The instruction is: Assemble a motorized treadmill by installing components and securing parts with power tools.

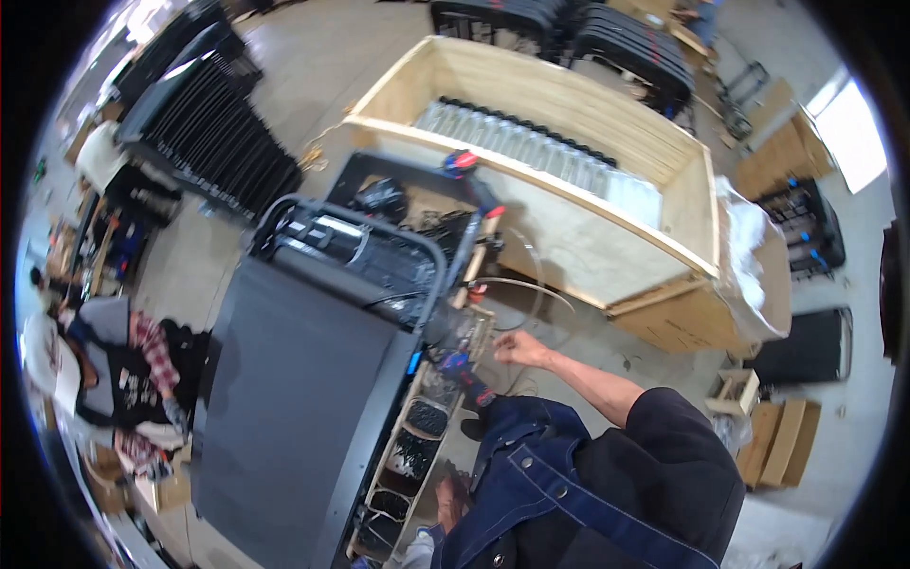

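My right hand [518, 348] reaches over the near side of a treadmill [284, 379], its fingers curled together; whatever they hold, if anything, is too small to make out. Just left of it, a blue and red cordless driver [459, 364] rests at the end of a row of parts bins [414, 446] along the treadmill's side. Low in the view, my left hand [449, 498] is beside those bins, its fingers dark and hard to make out. The treadmill's motor bay [346, 248] lies uncovered at its far end.
Beyond the treadmill stands a large wooden crate [569, 228] with wrapped parts. A dark tray [417, 194] bears a red and blue tool [462, 161]. Hoses loop near the crate. At left, a co-worker in a white cap [49, 360] stands by the treadmill; stacked black frames [213, 133] are behind.
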`<state>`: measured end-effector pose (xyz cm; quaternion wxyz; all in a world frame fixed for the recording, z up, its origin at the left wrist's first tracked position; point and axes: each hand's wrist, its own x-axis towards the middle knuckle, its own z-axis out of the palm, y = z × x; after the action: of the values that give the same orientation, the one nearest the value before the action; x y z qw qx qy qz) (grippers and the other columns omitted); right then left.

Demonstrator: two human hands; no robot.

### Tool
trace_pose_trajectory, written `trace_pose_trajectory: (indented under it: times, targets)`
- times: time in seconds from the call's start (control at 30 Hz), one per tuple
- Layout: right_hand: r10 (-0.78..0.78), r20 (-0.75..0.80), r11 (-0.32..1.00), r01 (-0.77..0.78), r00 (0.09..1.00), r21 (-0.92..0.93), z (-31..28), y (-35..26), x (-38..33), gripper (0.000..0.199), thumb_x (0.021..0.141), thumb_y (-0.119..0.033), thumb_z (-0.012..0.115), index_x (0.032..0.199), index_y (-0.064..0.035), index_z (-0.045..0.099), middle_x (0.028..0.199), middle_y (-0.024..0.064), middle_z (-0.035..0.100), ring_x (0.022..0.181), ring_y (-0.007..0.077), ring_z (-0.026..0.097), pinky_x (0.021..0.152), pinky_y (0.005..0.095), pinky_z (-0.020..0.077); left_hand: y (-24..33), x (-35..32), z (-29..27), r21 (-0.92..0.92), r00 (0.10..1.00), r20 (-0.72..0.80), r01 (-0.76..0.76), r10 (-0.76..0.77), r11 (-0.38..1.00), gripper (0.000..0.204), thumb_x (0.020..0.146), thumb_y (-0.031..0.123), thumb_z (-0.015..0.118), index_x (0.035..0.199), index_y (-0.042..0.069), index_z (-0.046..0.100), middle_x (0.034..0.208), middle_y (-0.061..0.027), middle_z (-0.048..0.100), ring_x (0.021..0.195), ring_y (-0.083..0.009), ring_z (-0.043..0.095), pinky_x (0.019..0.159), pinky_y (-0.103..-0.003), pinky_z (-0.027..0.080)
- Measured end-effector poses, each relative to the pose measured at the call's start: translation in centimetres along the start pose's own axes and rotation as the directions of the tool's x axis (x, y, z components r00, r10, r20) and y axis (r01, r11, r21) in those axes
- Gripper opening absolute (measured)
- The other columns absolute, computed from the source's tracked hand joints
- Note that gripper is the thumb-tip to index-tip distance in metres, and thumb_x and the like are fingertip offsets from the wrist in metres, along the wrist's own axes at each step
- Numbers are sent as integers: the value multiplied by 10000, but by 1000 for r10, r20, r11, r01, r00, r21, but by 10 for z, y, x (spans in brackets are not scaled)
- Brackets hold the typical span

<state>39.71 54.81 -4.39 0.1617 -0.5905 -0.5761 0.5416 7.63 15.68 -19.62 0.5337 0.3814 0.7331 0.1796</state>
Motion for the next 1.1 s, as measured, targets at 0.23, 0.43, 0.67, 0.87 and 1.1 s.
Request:
trace_pose_trajectory:
  times: [0.23,0.43,0.67,0.87,1.1]
  targets:
    - [62,-290,891,78,955,447,-217,-53,-106,390,909,-179,752,1225,34,667,958,124,749,821,164,718,731,315,599,198,13,4,-26,915,287,304,-284,952,462,941,232,655,1343,7,618,944,-112,732,855,-201,681,782,-325,542]
    - [150,-606,830,233,781,506,-432,-5,36,361,916,-161,715,1229,6,650,1008,129,743,796,195,717,713,323,602,214,-10,24,-48,901,179,409,-395,911,463,947,239,651,1345,6,619,955,-109,735,860,-200,681,777,-317,536]
    - [533,-433,842,-508,727,184,-554,261,193,444,814,-223,763,1186,11,697,797,103,719,590,187,680,490,337,539,293,22,118,-75,839,109,542,-534,837,464,955,248,647,1349,4,619,971,-106,738,867,-198,681,770,-305,528]
    - [708,-247,691,-576,662,436,-480,355,283,682,770,-523,855,1046,75,678,750,123,659,577,223,624,477,361,488,292,4,148,-159,671,-28,729,-741,666,473,974,299,649,1346,8,629,1025,-90,748,902,-175,687,778,-302,518]
    - [660,-551,735,-590,510,334,-510,405,276,898,613,-576,927,1072,141,639,985,253,742,923,343,745,837,419,577,370,40,155,-288,657,148,744,-739,603,518,1012,443,572,1426,134,606,1311,-104,658,1159,-296,628,994,-463,496]
